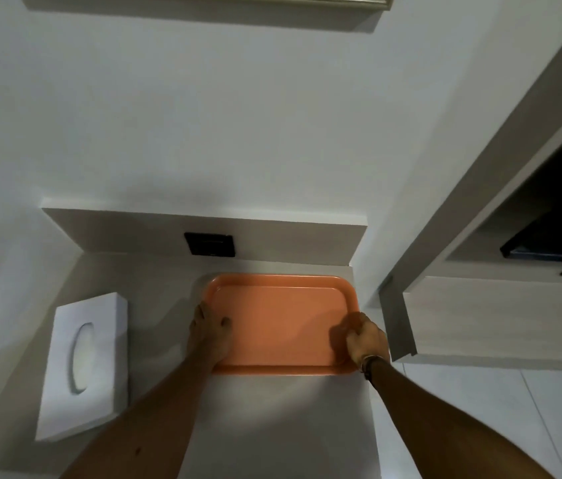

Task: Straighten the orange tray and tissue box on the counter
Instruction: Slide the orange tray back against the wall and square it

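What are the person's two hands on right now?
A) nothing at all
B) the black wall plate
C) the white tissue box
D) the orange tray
D: the left hand and right hand each grip a side of the orange tray; the tissue box lies untouched to its left.

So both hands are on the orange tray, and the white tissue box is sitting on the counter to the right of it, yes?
Not quite. The head view shows the white tissue box on the counter to the left of the orange tray, apart from it, not to the right. The rest holds: the left hand and the right hand are both on the tray.
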